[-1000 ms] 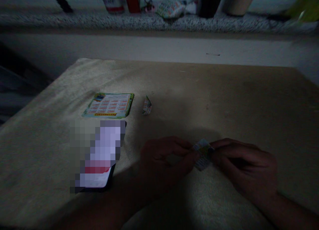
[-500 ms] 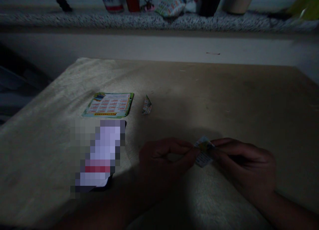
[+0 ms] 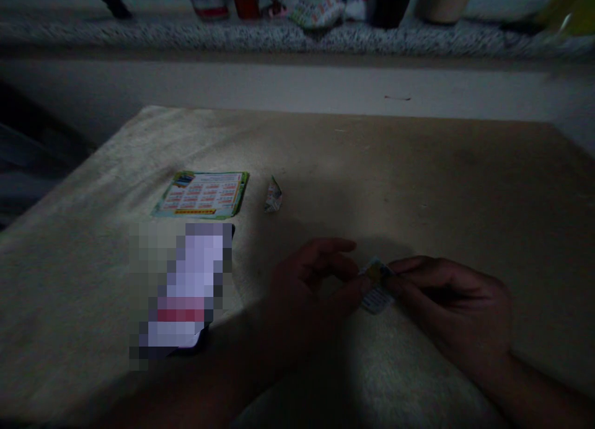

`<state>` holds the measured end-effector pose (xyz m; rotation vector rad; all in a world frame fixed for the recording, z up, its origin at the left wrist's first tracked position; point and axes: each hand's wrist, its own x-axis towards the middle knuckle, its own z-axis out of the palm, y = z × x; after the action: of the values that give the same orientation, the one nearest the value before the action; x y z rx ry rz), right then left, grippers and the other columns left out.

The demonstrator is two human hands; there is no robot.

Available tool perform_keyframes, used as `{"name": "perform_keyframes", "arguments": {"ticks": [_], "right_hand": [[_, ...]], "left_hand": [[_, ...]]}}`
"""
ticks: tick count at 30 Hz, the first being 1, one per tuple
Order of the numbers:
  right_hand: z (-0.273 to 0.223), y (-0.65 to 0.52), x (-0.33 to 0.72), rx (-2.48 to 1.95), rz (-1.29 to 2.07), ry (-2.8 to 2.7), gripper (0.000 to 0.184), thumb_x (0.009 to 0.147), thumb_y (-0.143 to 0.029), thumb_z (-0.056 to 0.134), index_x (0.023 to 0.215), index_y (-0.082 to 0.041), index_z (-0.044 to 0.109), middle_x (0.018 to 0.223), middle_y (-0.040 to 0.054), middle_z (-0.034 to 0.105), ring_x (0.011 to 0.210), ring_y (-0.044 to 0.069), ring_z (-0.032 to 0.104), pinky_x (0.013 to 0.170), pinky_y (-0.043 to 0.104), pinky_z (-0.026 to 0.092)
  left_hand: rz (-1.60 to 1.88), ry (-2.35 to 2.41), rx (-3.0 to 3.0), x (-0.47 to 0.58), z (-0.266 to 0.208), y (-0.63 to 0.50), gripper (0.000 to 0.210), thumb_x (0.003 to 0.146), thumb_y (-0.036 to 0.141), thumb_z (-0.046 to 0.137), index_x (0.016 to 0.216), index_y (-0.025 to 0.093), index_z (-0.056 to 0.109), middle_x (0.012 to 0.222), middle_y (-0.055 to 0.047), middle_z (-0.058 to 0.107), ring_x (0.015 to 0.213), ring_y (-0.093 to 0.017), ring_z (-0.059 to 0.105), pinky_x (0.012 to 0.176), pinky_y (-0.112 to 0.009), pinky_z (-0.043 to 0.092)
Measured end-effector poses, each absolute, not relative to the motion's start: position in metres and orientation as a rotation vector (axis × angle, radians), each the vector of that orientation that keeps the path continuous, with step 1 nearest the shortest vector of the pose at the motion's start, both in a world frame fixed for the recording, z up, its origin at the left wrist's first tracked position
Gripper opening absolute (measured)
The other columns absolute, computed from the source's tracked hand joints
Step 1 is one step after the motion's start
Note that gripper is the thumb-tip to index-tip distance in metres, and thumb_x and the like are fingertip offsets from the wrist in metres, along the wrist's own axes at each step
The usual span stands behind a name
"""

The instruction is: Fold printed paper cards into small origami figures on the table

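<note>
A small folded piece of printed paper [image 3: 377, 297] is held above the table between my two hands. My right hand [image 3: 458, 308] pinches its right corner between thumb and fingers. My left hand [image 3: 311, 292] has its thumb and a fingertip on the left corner, while another finger is lifted away from the paper. Left of centre on the table stands a small folded paper piece [image 3: 273, 195] with similar print. Beside it lies a stack of printed calendar cards [image 3: 204, 195] with green edges. Dim light blurs the print and the finger contact.
A phone with a blurred-out screen [image 3: 193, 286] lies on the pale table [image 3: 441, 162], left of my hands. Behind the table, a speckled stone ledge [image 3: 260, 41] carries a crumpled printed packet [image 3: 318, 10], a red container [image 3: 245, 0], a dark cup [image 3: 393, 4] and other items.
My left hand has loosened: a finger has lifted up off the paper. The folded paper has shifted slightly left and down. My right hand keeps its pinch.
</note>
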<state>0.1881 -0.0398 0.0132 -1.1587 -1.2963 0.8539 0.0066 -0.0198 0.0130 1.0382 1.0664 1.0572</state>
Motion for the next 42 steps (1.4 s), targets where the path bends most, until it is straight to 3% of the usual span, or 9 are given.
{"name": "perform_keyframes", "arguments": {"ticks": [3,6,15,20,23,27,42], "right_hand": [[0.0148,-0.039,0.187,-1.154,0.846,-1.337,0.022,0.072,-0.003,0.08,0.07,-0.025,0.077,0.076,-0.0054,0.081,0.062,0.006,0.075,0.061,0.006,0.059],[0.0144,-0.0392,0.187,-1.14,0.851,-1.353,0.022,0.073,-0.003,0.079,0.072,-0.025,0.078,0.077,-0.0047,0.082,0.061,0.007,0.076,0.06,0.008,0.06],[0.014,-0.0387,0.1885,-1.096,0.922,-1.373,0.021,0.072,-0.002,0.079,0.071,-0.023,0.076,0.079,-0.0009,0.082,0.062,0.011,0.076,0.06,0.014,0.062],[0.0158,-0.0374,0.1877,-1.208,0.97,-1.335,0.017,0.073,-0.008,0.081,0.08,-0.022,0.077,0.065,-0.0013,0.077,0.052,0.012,0.071,0.049,0.014,0.058],[0.0142,-0.0363,0.1876,-1.237,1.017,-1.396,0.007,0.076,-0.015,0.08,0.075,-0.021,0.078,0.061,0.0001,0.076,0.049,0.013,0.069,0.045,0.017,0.057],[0.0127,-0.0351,0.1877,-1.284,0.993,-1.444,0.01,0.077,-0.02,0.081,0.067,-0.02,0.078,0.056,0.0,0.073,0.043,0.012,0.064,0.039,0.017,0.052],[0.0151,-0.0328,0.1908,-1.26,0.928,-1.534,0.007,0.075,-0.018,0.081,0.07,-0.022,0.08,0.058,0.0012,0.076,0.042,0.013,0.065,0.038,0.019,0.051]], "left_hand": [[0.949,0.952,1.106,0.0051,0.0121,-0.016,0.017,0.081,0.025,0.08,0.097,0.02,0.077,0.086,-0.001,0.077,0.078,-0.012,0.071,0.071,-0.021,0.057],[0.929,0.911,1.194,0.0042,0.0129,-0.0144,0.007,0.085,0.025,0.077,0.088,0.018,0.079,0.081,-0.001,0.073,0.076,-0.011,0.067,0.067,-0.018,0.053],[0.94,0.942,1.2,0.0035,0.0141,-0.0135,0.008,0.084,0.025,0.079,0.08,0.018,0.079,0.076,0.0,0.07,0.069,-0.01,0.063,0.061,-0.017,0.049],[0.965,0.996,1.23,0.0033,0.0176,-0.0138,0.006,0.083,0.021,0.078,0.078,0.018,0.078,0.074,0.001,0.07,0.067,-0.009,0.063,0.061,-0.018,0.048],[0.974,1.024,1.26,0.0027,0.0174,-0.014,0.006,0.082,0.022,0.079,0.077,0.018,0.078,0.072,0.001,0.07,0.066,-0.01,0.064,0.059,-0.018,0.048],[0.992,1.044,1.337,0.0022,0.0167,-0.0132,0.005,0.083,0.021,0.078,0.078,0.018,0.077,0.074,0.0,0.072,0.068,-0.011,0.066,0.061,-0.019,0.05],[0.958,1.025,1.382,0.0008,0.0178,-0.0128,0.005,0.085,0.02,0.074,0.082,0.019,0.078,0.079,-0.001,0.073,0.072,-0.013,0.068,0.064,-0.021,0.051]]}}
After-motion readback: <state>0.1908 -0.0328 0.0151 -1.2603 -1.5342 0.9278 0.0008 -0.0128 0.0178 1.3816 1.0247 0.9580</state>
